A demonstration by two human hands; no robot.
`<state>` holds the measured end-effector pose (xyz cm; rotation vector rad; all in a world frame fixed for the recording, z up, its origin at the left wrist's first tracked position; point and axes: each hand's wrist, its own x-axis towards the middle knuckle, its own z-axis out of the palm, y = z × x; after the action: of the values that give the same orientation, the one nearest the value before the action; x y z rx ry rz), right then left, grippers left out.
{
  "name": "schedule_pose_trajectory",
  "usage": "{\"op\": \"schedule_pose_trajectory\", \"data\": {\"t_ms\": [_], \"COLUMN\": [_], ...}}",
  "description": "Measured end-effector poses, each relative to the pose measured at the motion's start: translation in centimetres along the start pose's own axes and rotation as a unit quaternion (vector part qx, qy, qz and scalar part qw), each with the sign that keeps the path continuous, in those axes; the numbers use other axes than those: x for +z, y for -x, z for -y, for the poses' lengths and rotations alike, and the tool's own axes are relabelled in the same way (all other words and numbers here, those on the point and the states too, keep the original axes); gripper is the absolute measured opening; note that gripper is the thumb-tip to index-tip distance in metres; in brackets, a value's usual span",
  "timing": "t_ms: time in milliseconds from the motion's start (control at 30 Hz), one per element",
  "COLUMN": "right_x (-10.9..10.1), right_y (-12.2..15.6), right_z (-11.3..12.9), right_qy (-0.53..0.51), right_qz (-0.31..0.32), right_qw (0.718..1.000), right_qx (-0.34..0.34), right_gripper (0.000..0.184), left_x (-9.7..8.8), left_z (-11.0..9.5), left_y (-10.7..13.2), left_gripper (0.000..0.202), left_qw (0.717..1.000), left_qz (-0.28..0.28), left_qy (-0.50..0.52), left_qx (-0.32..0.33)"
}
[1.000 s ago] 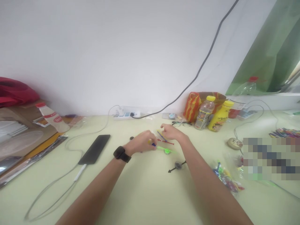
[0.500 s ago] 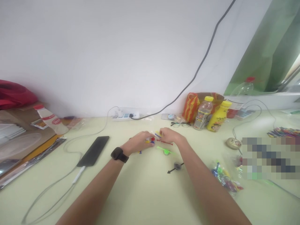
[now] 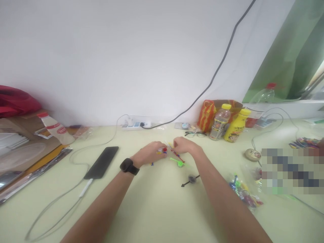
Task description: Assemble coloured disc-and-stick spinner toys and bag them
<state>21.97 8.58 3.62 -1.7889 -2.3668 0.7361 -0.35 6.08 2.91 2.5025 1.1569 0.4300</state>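
My left hand (image 3: 151, 154), with a black watch on its wrist, is curled over small coloured plastic pieces (image 3: 163, 151), red, yellow and blue. Close to its right, my right hand (image 3: 184, 145) pinches a thin red stick (image 3: 177, 155) that slants down to the right. Both hands rest on the pale green table (image 3: 152, 202). A green spinner piece (image 3: 179, 163) lies just under the right hand. A black spinner on a stick (image 3: 191, 179) lies nearer to me.
A black phone (image 3: 101, 162) on a white cable lies to the left. A power strip (image 3: 135, 125) sits by the wall. Glasses (image 3: 194, 134), two yellow-capped bottles (image 3: 231, 125) and a bag of coloured parts (image 3: 244, 194) are to the right.
The hands have drawn closer together. The left hand now shows red and yellow pieces in its fingers. The red stick in the right hand has tilted more steeply.
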Motion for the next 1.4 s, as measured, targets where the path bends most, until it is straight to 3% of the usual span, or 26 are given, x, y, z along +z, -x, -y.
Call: {"op": "schedule_pose_trajectory", "data": {"t_ms": [200, 267, 333, 433, 533, 667, 767, 867, 1000, 1133, 1233, 1400], "right_x": [-1.6, -1.8, -2.0, -2.6, -2.7, -1.9, -1.4, -1.2, -0.8, 0.1, 0.2, -1.2], "right_y": [1.9, 2.2, 2.4, 2.6, 2.5, 2.0, 1.7, 1.5, 0.6, -0.5, -0.6, 0.1], "right_z": [0.6, 0.9, 1.1, 1.4, 1.5, 1.8, 2.1, 2.2, 1.0, -1.6, -3.1, -3.9], "right_qy": [0.003, 0.003, -0.026, -0.185, -0.351, -0.415, -0.393, -0.321, -0.15, -0.082, -0.058, -0.058], "right_qz": [0.215, 0.234, 0.213, 0.119, 0.043, 0.036, 0.043, 0.028, -0.043, -0.034, -0.02, -0.028], "right_qw": [0.976, 0.972, 0.976, 0.971, 0.926, 0.894, 0.905, 0.939, 0.986, 0.996, 0.998, 0.998], "right_qx": [-0.019, -0.024, -0.047, -0.098, -0.132, -0.169, -0.159, -0.117, -0.05, -0.006, 0.014, 0.015], "right_gripper": [0.022, 0.021, 0.015, 0.006, 0.01, 0.012, 0.01, 0.013, 0.027, 0.027, 0.048, 0.069], "left_x": [-1.0, -1.6, -2.2, -3.4, -4.1, -3.9, -3.4, -3.1, -2.7, -1.5, -0.6, -1.0], "left_z": [-0.1, -0.1, -0.3, -1.5, -3.0, -4.0, -3.4, -2.6, -2.2, -2.7, -3.0, -2.5], "left_y": [0.1, 0.0, -0.1, -0.1, 0.0, -0.1, -0.2, -0.1, 0.1, 0.1, 0.0, 0.4], "left_gripper": [0.042, 0.04, 0.035, 0.031, 0.031, 0.025, 0.02, 0.02, 0.021, 0.021, 0.016, 0.008], "left_qw": [0.999, 0.999, 0.998, 0.99, 0.974, 0.974, 0.976, 0.977, 0.985, 0.986, 0.982, 0.985], "left_qz": [-0.032, -0.049, -0.061, -0.072, -0.075, -0.082, -0.095, -0.092, -0.024, 0.08, 0.144, 0.166], "left_qy": [0.006, 0.009, 0.029, 0.118, 0.213, 0.205, 0.193, 0.19, 0.169, 0.136, 0.116, 0.053], "left_qx": [-0.023, -0.022, -0.011, 0.004, 0.019, 0.053, 0.043, 0.013, -0.005, 0.048, 0.036, 0.004]}}
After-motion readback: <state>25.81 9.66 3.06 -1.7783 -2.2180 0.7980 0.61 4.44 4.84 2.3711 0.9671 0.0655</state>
